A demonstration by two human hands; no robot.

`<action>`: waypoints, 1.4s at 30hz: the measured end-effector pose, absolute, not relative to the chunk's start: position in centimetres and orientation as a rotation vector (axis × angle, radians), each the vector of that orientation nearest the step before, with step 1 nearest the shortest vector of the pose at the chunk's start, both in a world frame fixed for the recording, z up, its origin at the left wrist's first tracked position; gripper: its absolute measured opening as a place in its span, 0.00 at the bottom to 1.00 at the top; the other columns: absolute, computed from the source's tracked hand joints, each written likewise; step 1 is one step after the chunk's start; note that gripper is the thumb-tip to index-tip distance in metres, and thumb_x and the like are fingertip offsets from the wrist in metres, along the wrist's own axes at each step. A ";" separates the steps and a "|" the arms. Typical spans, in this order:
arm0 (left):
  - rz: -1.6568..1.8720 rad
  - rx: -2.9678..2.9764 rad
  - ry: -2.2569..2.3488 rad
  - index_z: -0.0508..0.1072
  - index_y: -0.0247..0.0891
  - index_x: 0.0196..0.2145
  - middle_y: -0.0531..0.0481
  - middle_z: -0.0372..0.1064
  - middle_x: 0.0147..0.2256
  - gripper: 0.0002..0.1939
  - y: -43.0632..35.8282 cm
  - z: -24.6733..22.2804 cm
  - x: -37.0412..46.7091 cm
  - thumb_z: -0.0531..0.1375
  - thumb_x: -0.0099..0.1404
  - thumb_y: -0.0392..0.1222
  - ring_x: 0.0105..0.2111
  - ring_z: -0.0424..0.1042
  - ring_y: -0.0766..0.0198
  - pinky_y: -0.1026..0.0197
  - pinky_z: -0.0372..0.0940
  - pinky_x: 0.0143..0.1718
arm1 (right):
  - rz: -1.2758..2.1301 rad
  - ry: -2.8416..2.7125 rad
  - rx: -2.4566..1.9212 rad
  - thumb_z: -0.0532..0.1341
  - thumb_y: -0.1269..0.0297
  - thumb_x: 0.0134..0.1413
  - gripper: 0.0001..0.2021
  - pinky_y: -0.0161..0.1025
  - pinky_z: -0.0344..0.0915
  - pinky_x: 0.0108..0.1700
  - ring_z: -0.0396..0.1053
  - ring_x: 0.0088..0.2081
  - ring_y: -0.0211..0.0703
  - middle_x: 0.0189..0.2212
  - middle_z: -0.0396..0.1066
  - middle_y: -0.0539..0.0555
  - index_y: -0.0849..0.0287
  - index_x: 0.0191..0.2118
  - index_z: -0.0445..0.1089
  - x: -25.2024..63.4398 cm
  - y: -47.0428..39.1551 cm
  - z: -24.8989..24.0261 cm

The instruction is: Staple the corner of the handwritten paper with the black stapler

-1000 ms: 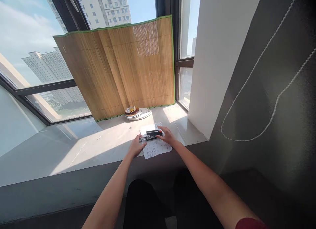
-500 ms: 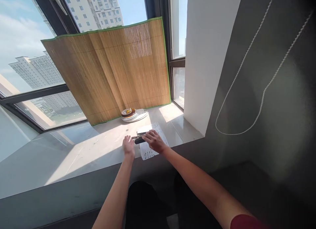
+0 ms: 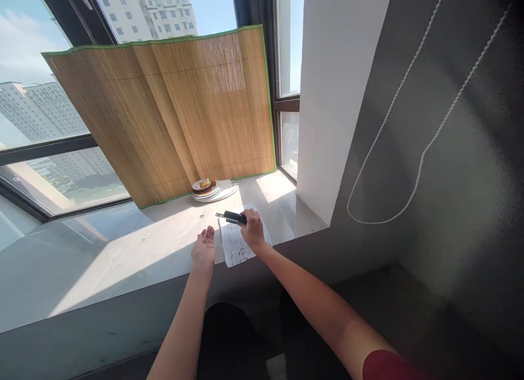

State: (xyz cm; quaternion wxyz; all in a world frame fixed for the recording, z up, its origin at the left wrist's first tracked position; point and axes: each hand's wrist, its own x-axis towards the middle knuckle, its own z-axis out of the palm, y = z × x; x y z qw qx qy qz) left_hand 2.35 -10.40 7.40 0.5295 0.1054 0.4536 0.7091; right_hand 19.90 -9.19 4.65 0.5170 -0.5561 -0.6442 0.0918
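My right hand [image 3: 254, 231] is wrapped round a black stapler [image 3: 234, 217], whose metal parts stick out toward the left. It is held above a sheet of white paper [image 3: 234, 245] covered in dark handwriting. To the left of the paper, my left hand [image 3: 203, 250] lies palm up with its fingers stretched out. Small dark specks show on that palm, too small to name. A tiny metallic piece [image 3: 201, 215] rests on the sill beyond my left fingers.
On the pale windowsill [image 3: 126, 265], a stack of plates [image 3: 207, 191] stands by a bamboo mat [image 3: 172, 118] leaning against the window. A white wall column [image 3: 331, 96] rises at the right, with a looped bead cord [image 3: 382, 223] hanging beside it.
The stapler has come up and away from my left hand, its metal end now tilted outward. My left palm has turned upward. The whole view has shifted slightly.
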 end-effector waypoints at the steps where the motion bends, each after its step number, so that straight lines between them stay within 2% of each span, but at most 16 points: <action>1: 1.694 0.242 1.067 0.71 0.36 0.60 0.35 0.75 0.60 0.17 -10.9 7.6 2.8 0.45 0.85 0.35 0.59 0.80 0.60 0.62 0.80 0.55 | 0.282 -1.515 -1.379 0.66 0.79 0.60 0.12 0.48 0.71 0.47 0.71 0.47 0.56 0.45 0.76 0.59 0.54 0.44 0.73 20.0 -8.7 4.4; 5: 1.673 0.224 0.924 0.69 0.32 0.58 0.30 0.75 0.60 0.14 -13.1 8.0 5.3 0.47 0.84 0.34 0.59 0.81 0.58 0.60 0.79 0.59 | 0.402 -1.485 -1.447 0.70 0.79 0.55 0.12 0.46 0.71 0.48 0.72 0.47 0.54 0.42 0.77 0.56 0.54 0.40 0.74 21.2 -7.6 3.3; 7: 1.643 0.260 0.879 0.70 0.31 0.56 0.29 0.76 0.58 0.13 -13.8 7.9 6.5 0.48 0.84 0.33 0.57 0.81 0.56 0.56 0.78 0.61 | 0.404 -1.502 -1.458 0.72 0.77 0.54 0.13 0.49 0.72 0.49 0.73 0.48 0.56 0.43 0.77 0.58 0.55 0.42 0.75 21.7 -8.1 3.4; 10: 1.623 0.397 0.878 0.75 0.34 0.52 0.32 0.78 0.56 0.12 -14.3 7.2 7.9 0.51 0.83 0.35 0.59 0.81 0.54 0.50 0.74 0.66 | 0.337 -1.507 -1.356 0.71 0.70 0.60 0.12 0.53 0.73 0.52 0.72 0.51 0.59 0.47 0.78 0.61 0.54 0.49 0.78 21.4 -10.2 4.5; 12: 1.616 0.525 0.863 0.78 0.34 0.50 0.34 0.78 0.56 0.14 -14.3 6.4 8.6 0.53 0.82 0.40 0.61 0.79 0.52 0.47 0.70 0.70 | 0.421 -1.505 -1.180 0.66 0.63 0.68 0.05 0.50 0.75 0.47 0.74 0.43 0.55 0.41 0.79 0.58 0.53 0.46 0.80 20.5 -12.0 5.5; 14: 1.585 0.629 0.849 0.80 0.34 0.50 0.33 0.78 0.56 0.18 -14.3 5.8 9.3 0.54 0.82 0.47 0.62 0.77 0.49 0.45 0.69 0.70 | 0.602 -1.516 -1.008 0.68 0.59 0.68 0.06 0.48 0.76 0.43 0.77 0.40 0.52 0.39 0.80 0.56 0.51 0.44 0.83 19.4 -13.7 6.1; 18: 1.528 0.764 0.848 0.79 0.35 0.54 0.33 0.77 0.59 0.32 -14.5 5.3 10.2 0.51 0.80 0.65 0.62 0.76 0.46 0.44 0.71 0.67 | 0.681 -1.454 -0.988 0.68 0.67 0.65 0.07 0.52 0.77 0.52 0.80 0.44 0.53 0.39 0.83 0.53 0.48 0.36 0.84 18.1 -15.4 6.3; 20: 1.542 0.814 0.866 0.78 0.38 0.56 0.34 0.76 0.61 0.35 -14.8 5.6 10.3 0.47 0.80 0.70 0.65 0.74 0.46 0.45 0.71 0.66 | 0.719 -1.421 -0.987 0.69 0.70 0.61 0.08 0.52 0.78 0.53 0.80 0.44 0.53 0.39 0.84 0.52 0.48 0.37 0.85 18.1 -15.6 6.1; 24: 1.592 0.869 0.958 0.76 0.42 0.57 0.38 0.75 0.62 0.30 -15.3 6.5 10.5 0.47 0.81 0.68 0.68 0.71 0.50 0.47 0.69 0.68 | 0.835 -1.361 -0.924 0.69 0.69 0.60 0.10 0.50 0.79 0.47 0.81 0.44 0.52 0.43 0.84 0.52 0.46 0.43 0.86 17.9 -15.8 6.5; 28: 1.599 1.150 1.078 0.75 0.44 0.59 0.39 0.73 0.63 0.32 -14.0 6.9 7.9 0.46 0.81 0.69 0.69 0.68 0.46 0.43 0.65 0.71 | 0.824 -1.352 -0.885 0.68 0.65 0.63 0.09 0.51 0.80 0.45 0.81 0.41 0.52 0.42 0.85 0.53 0.47 0.45 0.86 17.9 -15.8 7.2; 30: 1.519 1.482 1.406 0.76 0.43 0.60 0.37 0.70 0.65 0.28 -12.4 6.4 4.7 0.51 0.80 0.64 0.74 0.60 0.42 0.38 0.54 0.76 | 0.785 -1.351 -0.908 0.68 0.60 0.64 0.09 0.51 0.80 0.42 0.81 0.39 0.53 0.40 0.85 0.54 0.48 0.47 0.85 19.1 -15.0 7.0; 33: 1.042 1.694 2.126 0.76 0.37 0.62 0.28 0.61 0.71 0.27 -9.8 4.4 -0.9 0.58 0.76 0.57 0.78 0.41 0.26 0.20 0.38 0.74 | 0.614 -1.348 -1.084 0.68 0.54 0.63 0.10 0.51 0.80 0.42 0.80 0.37 0.54 0.37 0.84 0.56 0.50 0.44 0.84 23.4 -11.8 6.0; 35: 0.722 1.723 2.331 0.73 0.34 0.67 0.23 0.54 0.75 0.31 -8.7 2.7 -3.3 0.57 0.76 0.56 0.77 0.40 0.19 0.14 0.33 0.71 | 0.432 -1.371 -1.300 0.65 0.56 0.63 0.09 0.51 0.78 0.46 0.78 0.36 0.53 0.34 0.83 0.56 0.52 0.39 0.82 26.9 -8.2 5.3; 37: 0.567 1.787 2.385 0.70 0.35 0.70 0.24 0.50 0.77 0.33 -8.2 1.3 -4.4 0.56 0.76 0.57 0.77 0.38 0.16 0.14 0.33 0.70 | 0.260 -1.450 -1.534 0.61 0.61 0.64 0.11 0.52 0.76 0.49 0.78 0.40 0.56 0.37 0.83 0.60 0.55 0.38 0.82 29.9 -3.8 4.9; 39: 0.523 1.835 2.400 0.68 0.36 0.72 0.24 0.49 0.77 0.35 -8.1 0.5 -4.5 0.55 0.76 0.58 0.77 0.38 0.16 0.14 0.35 0.70 | 0.185 -1.533 -1.673 0.59 0.66 0.65 0.12 0.52 0.74 0.54 0.76 0.49 0.59 0.44 0.83 0.63 0.57 0.41 0.83 31.8 0.5 4.8; 42: 0.515 1.858 2.411 0.67 0.37 0.73 0.23 0.50 0.76 0.35 -8.0 0.1 -4.3 0.53 0.77 0.59 0.77 0.39 0.17 0.14 0.37 0.69 | 0.227 -1.592 -1.759 0.61 0.72 0.62 0.11 0.49 0.72 0.53 0.75 0.51 0.61 0.41 0.82 0.65 0.58 0.38 0.83 32.9 5.5 4.8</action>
